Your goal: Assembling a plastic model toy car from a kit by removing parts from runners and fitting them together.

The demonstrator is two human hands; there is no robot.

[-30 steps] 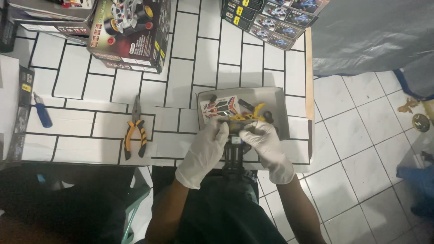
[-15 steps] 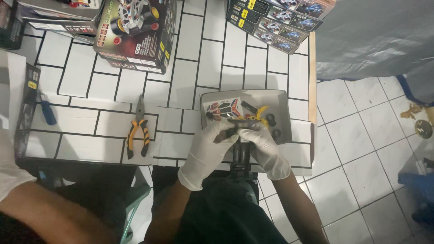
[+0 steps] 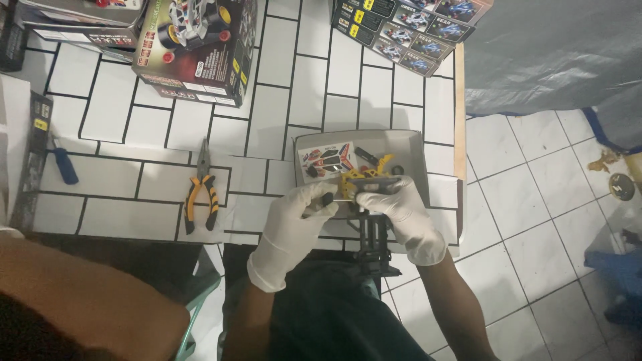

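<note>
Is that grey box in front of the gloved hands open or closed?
Open. The grey box has no lid on, and its inside shows a sticker sheet and yellow parts lying in it.

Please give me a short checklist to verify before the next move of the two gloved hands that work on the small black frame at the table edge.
1. Left hand in white glove touches the small black plastic frame: ok.
2. Right hand in white glove grips the same frame: ok.
3. Yellow plastic part sits at the frame top: ok; whether it is seated fully: cannot tell.
4. Shallow grey cardboard tray lies flat on the white tiled table: ok.
5. Yellow-handled pliers lie apart, away from both hands: ok.
</note>
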